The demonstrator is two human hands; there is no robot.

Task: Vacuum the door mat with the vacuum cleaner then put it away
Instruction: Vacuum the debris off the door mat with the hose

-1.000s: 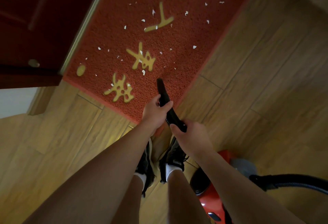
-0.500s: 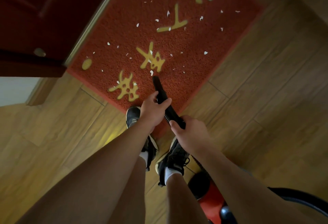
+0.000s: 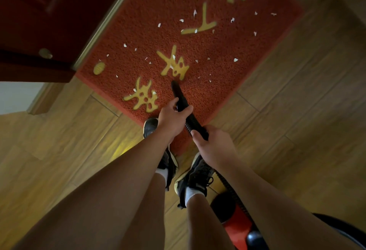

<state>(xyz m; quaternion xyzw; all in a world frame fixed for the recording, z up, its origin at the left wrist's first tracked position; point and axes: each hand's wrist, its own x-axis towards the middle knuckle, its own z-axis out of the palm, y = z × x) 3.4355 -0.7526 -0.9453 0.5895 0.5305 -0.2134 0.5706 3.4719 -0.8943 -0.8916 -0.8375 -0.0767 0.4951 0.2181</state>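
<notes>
The person has stepped closer: left hand (image 3: 172, 118) and right hand (image 3: 214, 147), both curled round the black nozzle (image 3: 178, 93), now bring its tip over the door mat (image 3: 217, 48), near edge. White scraps (image 3: 235, 59) still litter it, so vacuuming looks barely begun; the vacuum cleaner (image 3: 235, 224) sits near right.

The door mat (image 3: 217, 55) lies on the floor (image 3: 297, 111) ahead of the person, its left edge along the door (image 3: 49, 22). Scraps (image 3: 195, 13) are strewn over it, mostly beyond the vacuum wand (image 3: 179, 96), whose tip is over the mat's near part. On the wand, the left hand (image 3: 171, 118) grips ahead of the right hand (image 3: 213, 147). The vacuum cleaner body (image 3: 237, 222) sits behind the shoes (image 3: 195, 176), to the right.
</notes>
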